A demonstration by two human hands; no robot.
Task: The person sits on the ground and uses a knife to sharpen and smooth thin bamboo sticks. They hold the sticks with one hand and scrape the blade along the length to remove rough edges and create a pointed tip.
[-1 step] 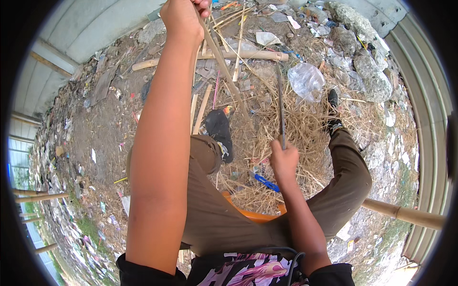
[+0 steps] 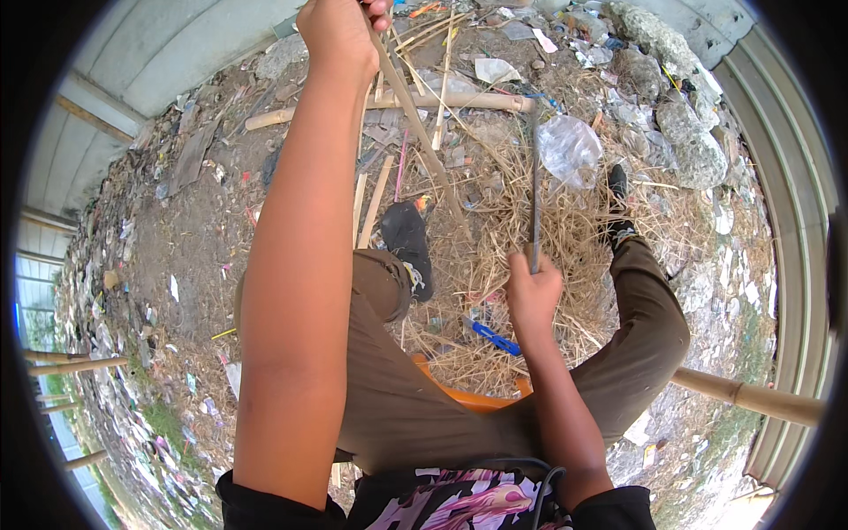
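Note:
At the top edge, my left hand (image 2: pixel 338 40) is closed round the upper end of a long bamboo strip (image 2: pixel 417 122). The strip slants down to the right, its lower end close to the straw-littered ground. My right hand (image 2: pixel 534 296) grips a long, narrow, dark-bladed knife (image 2: pixel 535 177), its handle hidden in the fist. The blade points away from me and stands apart from the strip, to its right. Loose straw-like shavings (image 2: pixel 565 230) lie beneath both. Between my legs, a blue box cutter (image 2: pixel 493 336) rests on the shavings near my right wrist.
I sit on something orange (image 2: pixel 473 402). A bamboo pole (image 2: pixel 477 102) lies crosswise ahead, with several split strips around it. A clear plastic sheet (image 2: pixel 568 152) is beside the blade. Rocks (image 2: pixel 685 132) are at far right; a bamboo pole (image 2: pixel 751 395) sticks out by my right thigh.
My right hand has shifted slightly to the right with the knife, and the blade has swung right, away from the strip. My left hand looks nearly still.

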